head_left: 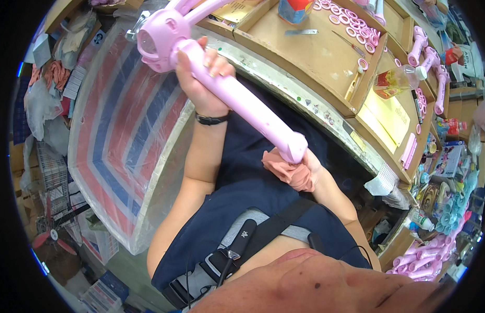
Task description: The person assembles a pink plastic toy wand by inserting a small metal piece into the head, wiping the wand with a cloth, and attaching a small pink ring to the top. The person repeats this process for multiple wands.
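Observation:
A long pink plastic tube part [253,115] lies slantwise in front of my body. At its upper left end is a round, hollow hub with more pink arms running out of the picture. My left hand [208,83] is closed around the tube just below this hub. At the lower right end, my right hand [314,166] grips a crumpled salmon-coloured cloth [289,172] that touches the tube's rounded tip. Part of the right hand's fingers is hidden behind the tube and the cloth.
A cardboard-edged workbench [300,52] holds pink rings [352,26], a utility knife [352,86], a plastic bottle [396,81] and yellow paper [386,120]. On the left stands a plastic-covered striped bag [117,125]. Pink tubes [425,255] are piled at lower right.

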Available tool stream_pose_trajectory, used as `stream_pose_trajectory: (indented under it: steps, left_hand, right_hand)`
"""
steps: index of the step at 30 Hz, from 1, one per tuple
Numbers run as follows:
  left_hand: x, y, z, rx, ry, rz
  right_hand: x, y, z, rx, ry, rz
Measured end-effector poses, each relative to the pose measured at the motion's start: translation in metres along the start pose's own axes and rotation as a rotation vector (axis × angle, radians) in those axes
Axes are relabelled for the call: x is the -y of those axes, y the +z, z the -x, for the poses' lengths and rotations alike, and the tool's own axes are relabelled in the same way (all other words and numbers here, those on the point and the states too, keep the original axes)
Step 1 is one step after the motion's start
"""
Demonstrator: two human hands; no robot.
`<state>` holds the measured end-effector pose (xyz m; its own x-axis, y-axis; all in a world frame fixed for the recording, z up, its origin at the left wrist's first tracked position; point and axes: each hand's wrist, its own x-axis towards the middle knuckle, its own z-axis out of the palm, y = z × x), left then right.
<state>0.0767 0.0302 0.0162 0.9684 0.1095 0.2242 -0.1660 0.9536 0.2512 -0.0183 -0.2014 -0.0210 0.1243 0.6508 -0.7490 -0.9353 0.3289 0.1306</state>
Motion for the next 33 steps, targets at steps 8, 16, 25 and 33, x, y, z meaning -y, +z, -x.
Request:
stream_pose_trajectory:
  steps: [8,16,25,33]
  left_hand:
    - [-0.052,-0.015,-0.008,-0.170,0.098,0.030]
    - [-0.022,0.000,0.019,-0.192,-0.239,-0.752]
    - [0.038,0.028,0.063,0.519,-0.036,-1.983]
    - [0.041,0.030,0.076,0.261,-0.059,-1.809]
  right_hand:
    - [0.017,-0.024,0.023,0.498,-0.739,-0.046]
    - [0.030,-0.002,0.014,-0.074,-1.479,0.712]
    - [0.040,0.091,-0.010,-0.664,-2.258,1.316]
    - [0.057,0.092,-0.011,-0.137,-1.939,0.624]
